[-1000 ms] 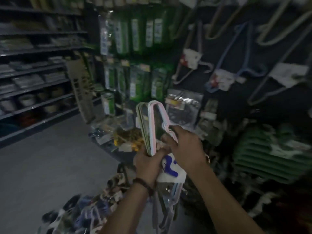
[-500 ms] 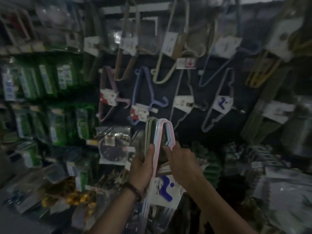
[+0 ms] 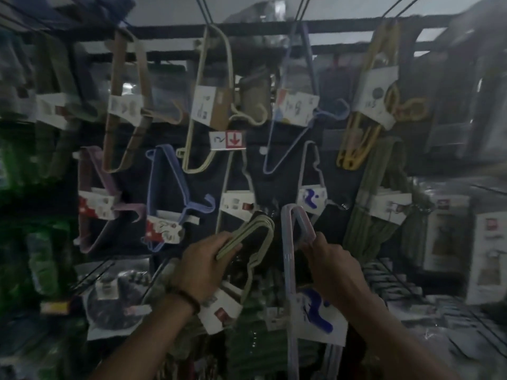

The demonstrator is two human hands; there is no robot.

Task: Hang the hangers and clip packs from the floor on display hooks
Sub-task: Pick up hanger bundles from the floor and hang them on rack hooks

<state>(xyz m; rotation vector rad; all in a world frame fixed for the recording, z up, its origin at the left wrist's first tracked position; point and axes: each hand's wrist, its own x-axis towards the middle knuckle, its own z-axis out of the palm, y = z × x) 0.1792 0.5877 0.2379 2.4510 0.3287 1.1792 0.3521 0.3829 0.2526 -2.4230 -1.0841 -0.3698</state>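
Because each hand holds its own pack, neither is free to steady anything, and that is the main risk. The left hand point(image 3: 204, 266) grips the green hanger pack point(image 3: 258, 226) near its upper corner, and the right hand point(image 3: 333, 266) grips the pink hanger pack point(image 3: 287, 242) just below its top bend. The hands are apart, with the two packs raised side by side in front of the display wall, neither yet on a hook.

The pink pack's card label point(image 3: 318, 316) hangs low by the right wrist. The long lower ends trail out of sight, so they may catch on the goods stacked below.

Just beyond, the hung pack with the same blue mark point(image 3: 312, 198) and the white pack point(image 3: 236, 204) beside it crowd the likely spot, and pushing a top bend in between could knock one off. The hooks themselves are hard to make out in the dim, blurred view, so a bend might miss the tip and the pack slide down.

Farther up, the rows under the top rail point(image 3: 343, 23) hang close together, and an upward swing could tangle them.
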